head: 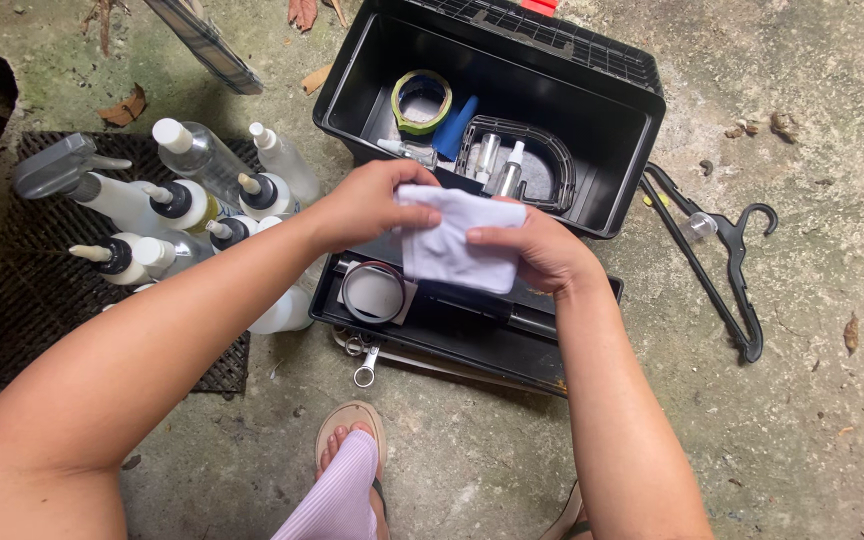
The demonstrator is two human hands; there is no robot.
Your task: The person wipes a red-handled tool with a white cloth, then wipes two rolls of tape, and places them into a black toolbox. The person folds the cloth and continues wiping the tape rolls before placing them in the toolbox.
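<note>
Rough concrete floor (812, 400), stained and scattered with dry leaves (124, 108). Far centre: open black toolbox (642, 130); just near it, a black tray (472, 335). Left: dark grid mat (42, 290) carrying a cluster of plastic bottles (192, 200). Right: black clothes hanger (722, 270). Near centre: a foot in a sandal (347, 440)

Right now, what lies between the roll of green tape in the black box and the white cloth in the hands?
In the head view, a blue cone-shaped piece lies between the green tape roll and the white cloth, on the box floor.
</note>
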